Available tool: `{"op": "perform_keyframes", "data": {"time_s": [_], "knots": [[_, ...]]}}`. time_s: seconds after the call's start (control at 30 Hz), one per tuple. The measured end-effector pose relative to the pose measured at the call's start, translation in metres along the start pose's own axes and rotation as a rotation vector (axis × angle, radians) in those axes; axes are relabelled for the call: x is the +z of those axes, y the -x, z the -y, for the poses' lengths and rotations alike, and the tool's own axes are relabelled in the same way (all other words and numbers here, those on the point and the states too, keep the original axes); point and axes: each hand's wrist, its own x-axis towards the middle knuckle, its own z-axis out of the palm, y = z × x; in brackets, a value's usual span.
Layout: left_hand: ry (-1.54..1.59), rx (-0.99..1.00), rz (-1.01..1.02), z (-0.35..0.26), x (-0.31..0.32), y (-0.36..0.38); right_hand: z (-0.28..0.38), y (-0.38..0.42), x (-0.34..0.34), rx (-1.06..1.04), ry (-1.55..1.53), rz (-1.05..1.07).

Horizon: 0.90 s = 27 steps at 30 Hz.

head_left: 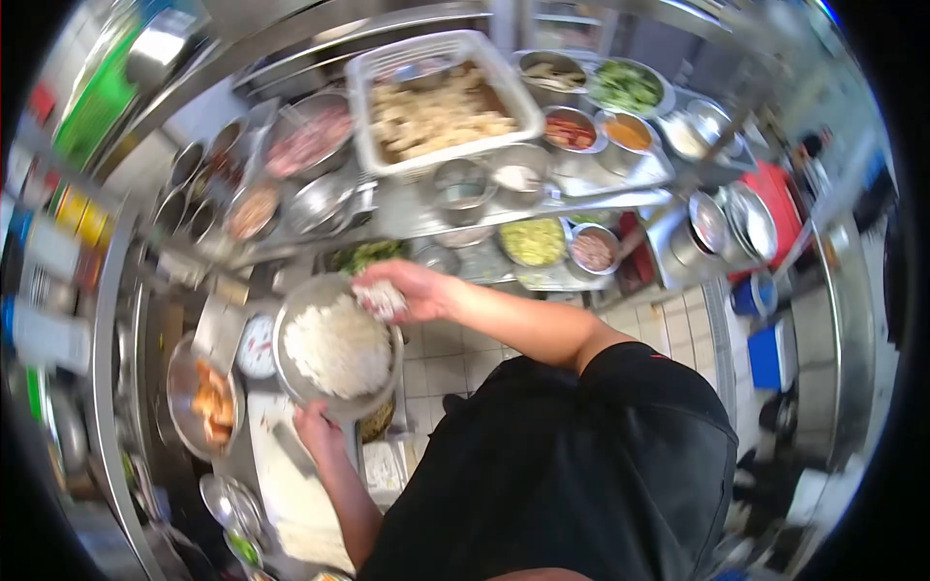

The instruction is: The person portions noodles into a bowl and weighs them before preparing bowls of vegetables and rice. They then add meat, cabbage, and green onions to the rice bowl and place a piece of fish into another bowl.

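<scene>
A round metal bowl [395,373] heaped with white rice [334,349] is in front of me at the left. My left hand [318,426] grips its near rim. Over the bowl's far right edge, my right hand [417,289] is closed around a handful of pale pinkish bits [382,300], too blurred to name surely. Left of the bowl is a white round dial [257,346], like a kitchen scale's. Below the bowl lies a pale cutting board [300,504] with a dark blade [291,450] on it.
A metal bowl of orange pieces [211,405] stands at the left. On the metal shelf [417,218] ahead are a white basket of pale chunks [446,111] and several ingredient containers. Lower down sit bowls of chopped yellow-green [533,242] and pinkish [593,249] pieces.
</scene>
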Motion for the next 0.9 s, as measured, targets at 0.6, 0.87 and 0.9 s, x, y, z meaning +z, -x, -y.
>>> {"op": "perform_keyframes", "data": {"time_s": [0.6,0.87,0.9], "knots": [[0.032,-0.391,0.669,0.212,0.329,0.294,0.349,0.605,-0.338,-1.557,0.372,-1.032],[-0.204,-0.352,0.483,0.281,0.313,0.285,0.390,0.565,-0.476,-0.947,1.343,-1.738],[-0.184,-0.379,0.472,0.293,0.308,0.280,0.366,0.565,-0.446,-1.134,1.355,-1.755]]}}
